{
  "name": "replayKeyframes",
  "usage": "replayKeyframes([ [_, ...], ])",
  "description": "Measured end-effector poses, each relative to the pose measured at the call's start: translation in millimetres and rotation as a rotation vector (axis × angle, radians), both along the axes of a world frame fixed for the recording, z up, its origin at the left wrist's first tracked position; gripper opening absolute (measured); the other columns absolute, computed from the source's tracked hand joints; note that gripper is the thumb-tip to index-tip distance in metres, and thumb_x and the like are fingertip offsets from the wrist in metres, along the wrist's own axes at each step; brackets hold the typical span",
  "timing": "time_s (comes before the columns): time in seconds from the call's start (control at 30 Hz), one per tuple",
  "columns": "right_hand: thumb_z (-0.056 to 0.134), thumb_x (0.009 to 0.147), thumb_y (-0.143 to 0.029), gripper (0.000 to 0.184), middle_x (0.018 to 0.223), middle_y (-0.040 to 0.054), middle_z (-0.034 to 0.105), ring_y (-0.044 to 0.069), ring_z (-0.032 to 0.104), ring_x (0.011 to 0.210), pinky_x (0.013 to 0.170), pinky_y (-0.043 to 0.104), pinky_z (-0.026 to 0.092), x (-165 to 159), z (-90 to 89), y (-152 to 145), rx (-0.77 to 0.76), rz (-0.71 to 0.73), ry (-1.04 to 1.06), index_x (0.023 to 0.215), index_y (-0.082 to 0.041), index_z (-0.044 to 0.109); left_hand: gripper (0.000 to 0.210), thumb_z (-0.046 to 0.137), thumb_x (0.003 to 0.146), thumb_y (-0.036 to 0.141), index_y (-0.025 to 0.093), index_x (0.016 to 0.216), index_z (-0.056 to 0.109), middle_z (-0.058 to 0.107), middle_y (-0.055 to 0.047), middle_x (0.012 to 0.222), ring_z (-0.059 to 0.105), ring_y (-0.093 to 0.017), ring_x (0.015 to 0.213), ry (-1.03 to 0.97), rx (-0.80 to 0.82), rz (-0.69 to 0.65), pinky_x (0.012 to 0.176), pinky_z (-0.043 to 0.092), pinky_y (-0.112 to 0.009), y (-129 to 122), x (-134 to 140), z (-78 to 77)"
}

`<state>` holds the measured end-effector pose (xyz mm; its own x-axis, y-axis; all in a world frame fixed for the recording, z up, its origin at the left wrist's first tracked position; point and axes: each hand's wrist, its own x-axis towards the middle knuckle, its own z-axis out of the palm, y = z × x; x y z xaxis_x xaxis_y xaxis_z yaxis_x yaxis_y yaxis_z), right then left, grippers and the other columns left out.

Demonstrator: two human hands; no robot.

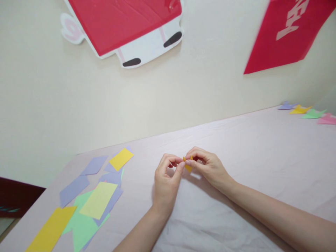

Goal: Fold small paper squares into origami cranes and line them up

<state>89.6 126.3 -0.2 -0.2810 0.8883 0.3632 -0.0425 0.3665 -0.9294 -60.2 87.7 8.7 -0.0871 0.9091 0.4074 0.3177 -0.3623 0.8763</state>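
Note:
Between my two hands is a small folded piece of yellow paper [188, 168], with little pointed tips showing above the fingers. My left hand [168, 175] pinches its left side between thumb and fingertips. From the right, my right hand [207, 162] pinches the same paper with thumb and forefinger. The fingertips of both hands nearly meet and cover much of the folds. The paper is held just above the pale cloth [204, 217].
Loose sheets lie overlapping at the left: a yellow sheet [52, 229], a pale yellow sheet [99, 201], green paper [85, 224] and purple sheets [75, 190]. Several folded paper shapes [313, 113] stand in a row at the far right. A wall [126, 112] with red decorations [128, 21] rises behind.

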Motion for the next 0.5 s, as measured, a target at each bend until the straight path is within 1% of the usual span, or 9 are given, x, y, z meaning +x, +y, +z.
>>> replayKeyframes([
  [0.1, 0.065, 0.087, -0.025, 0.011, 0.077, 0.0018, 0.063, 0.016, 0.057, 0.074, 0.067, 0.028, 0.043, 1.5, 3.2, -0.7, 0.106, -0.041, -0.094, 0.077, -0.019, 0.067, 0.008, 0.062, 0.086, 0.023, 0.02, 0.079, 0.061, 0.059, 0.001, 0.079, 0.054, -0.014, 0.077, -0.001, -0.061, -0.015, 0.072, 0.04, -0.025, -0.4, -0.7, -1.6],
  [0.33, 0.057, 0.092, -0.021, 0.014, 0.079, 0.0035, 0.063, 0.017, 0.056, 0.08, 0.072, 0.03, 0.045, 4.5, 6.3, -0.6, 0.467, -0.108, -0.317, 0.084, -0.02, 0.068, 0.014, 0.062, 0.086, 0.029, 0.02, 0.075, 0.06, 0.057, 0.002, 0.076, 0.052, -0.013, 0.074, -0.042, -0.121, -0.008, 0.07, 0.038, -0.025, 0.3, -2.1, -3.0],
  [0.5, 0.057, 0.092, -0.018, 0.013, 0.081, 0.0046, 0.064, 0.018, 0.053, 0.079, 0.071, 0.031, 0.044, 5.0, 3.7, 0.8, 0.629, -0.177, -0.43, 0.087, -0.02, 0.068, 0.016, 0.06, 0.086, 0.029, 0.019, 0.074, 0.059, 0.056, 0.002, 0.074, 0.05, -0.013, 0.071, -0.09, -0.177, -0.02, 0.067, 0.038, -0.024, 1.4, -1.8, -3.2],
])
